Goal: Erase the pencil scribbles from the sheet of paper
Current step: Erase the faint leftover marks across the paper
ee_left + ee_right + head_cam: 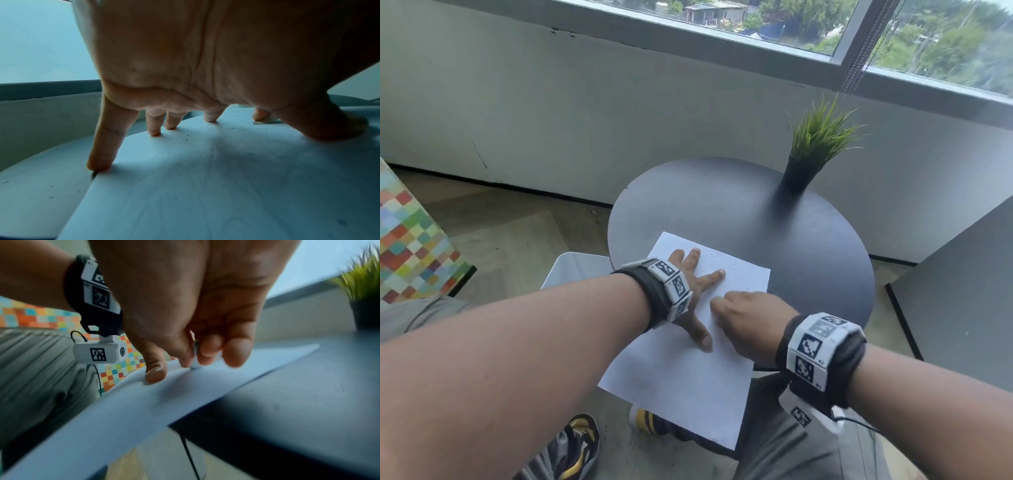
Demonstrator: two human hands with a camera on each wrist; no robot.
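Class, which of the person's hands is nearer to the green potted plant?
Right. The right hand is on the white paper's side toward the green potted plant; the left hand lies farther away.

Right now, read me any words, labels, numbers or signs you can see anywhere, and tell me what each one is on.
No readable words, brands or numbers.
Black-and-white square marker patterns on the left wristband: codes, not text; tiny marks beside them too small to read.
Same patterns on the right wristband: blurred.
Marker on the small white wrist camera: a pattern only.
White sheet of paper: faint pencil scribbles, no writing.
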